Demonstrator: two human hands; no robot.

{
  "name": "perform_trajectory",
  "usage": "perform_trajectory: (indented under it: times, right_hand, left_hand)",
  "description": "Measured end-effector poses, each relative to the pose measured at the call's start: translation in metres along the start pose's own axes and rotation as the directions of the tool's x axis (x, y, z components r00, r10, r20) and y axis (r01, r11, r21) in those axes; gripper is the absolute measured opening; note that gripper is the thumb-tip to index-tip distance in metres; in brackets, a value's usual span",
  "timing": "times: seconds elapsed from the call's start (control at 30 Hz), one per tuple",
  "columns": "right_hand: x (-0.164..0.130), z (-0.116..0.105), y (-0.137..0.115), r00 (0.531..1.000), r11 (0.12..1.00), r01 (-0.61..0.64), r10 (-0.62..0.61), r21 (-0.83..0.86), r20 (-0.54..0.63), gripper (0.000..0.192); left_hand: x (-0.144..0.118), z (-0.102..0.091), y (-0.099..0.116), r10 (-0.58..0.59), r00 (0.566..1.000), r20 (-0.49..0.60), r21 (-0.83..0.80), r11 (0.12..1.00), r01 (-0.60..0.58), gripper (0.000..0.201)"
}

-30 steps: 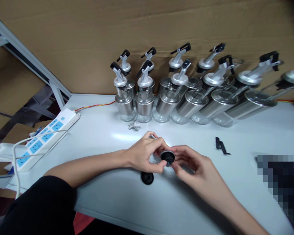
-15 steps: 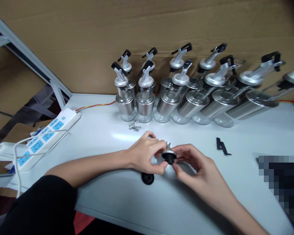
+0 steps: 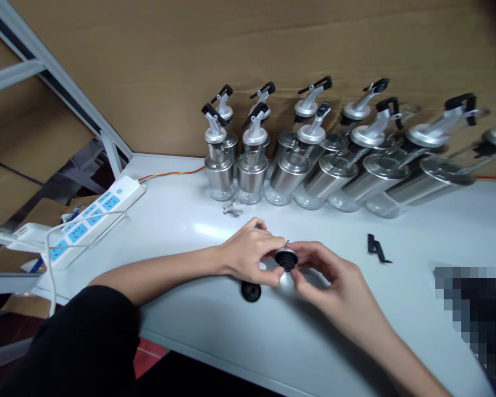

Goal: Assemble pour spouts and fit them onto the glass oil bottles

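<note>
No text, label, brand, number or sign can be read, whether on the bottles (image 3: 252,172) along the far side of the bench (image 3: 231,342), the power strip (image 3: 108,204) at left, or the held stopper (image 3: 286,259).

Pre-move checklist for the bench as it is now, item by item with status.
1. Grip on the black stopper: ok, left hand and right hand both have fingers on it.
2. Stopper's far side: cannot tell, turned away and partly covered by fingers.
3. Black round piece on the table: ok, lying just on the near side of the left hand.
4. Black lever piece in hand: not ok, loose on the table to the right, touched by neither hand.
5. Bottles clear of the hands: ok, lined up behind them.
6. Power strip clear of the hands: ok, off to the left.
</note>
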State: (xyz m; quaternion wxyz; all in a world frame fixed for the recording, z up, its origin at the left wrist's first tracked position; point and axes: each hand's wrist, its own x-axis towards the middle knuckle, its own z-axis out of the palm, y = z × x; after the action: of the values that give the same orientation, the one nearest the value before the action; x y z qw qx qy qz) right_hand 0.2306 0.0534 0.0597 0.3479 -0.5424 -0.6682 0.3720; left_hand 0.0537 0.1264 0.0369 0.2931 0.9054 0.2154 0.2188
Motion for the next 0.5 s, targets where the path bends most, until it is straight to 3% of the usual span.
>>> perform_trajectory:
  times: [0.17,0.3,0.4,0.5]
  right_hand:
    - [0.002,0.001,-0.002,1.000,1.000,0.016,-0.016,0.003,0.005,0.016]
    - [0.005,-0.002,-0.005,1.000,0.999,0.013,-0.013,0.050,0.002,0.019]
    - [0.011,-0.005,-0.010,0.998,0.998,0.019,-0.024,0.066,0.065,0.024]
    - [0.018,-0.006,-0.015,0.988,0.998,0.036,-0.042,0.046,0.150,0.024]
  left_hand:
    - [0.003,-0.004,0.004,0.002,0.999,0.041,0.029,1.000,-0.003,0.018]
    - [0.004,-0.010,0.011,-0.063,0.997,0.049,0.032,0.998,0.062,0.018]
    - [0.001,-0.009,0.015,-0.133,0.990,0.043,0.034,0.991,0.131,0.019]
    - [-0.007,-0.004,0.018,-0.221,0.975,-0.034,0.025,0.975,0.222,0.020]
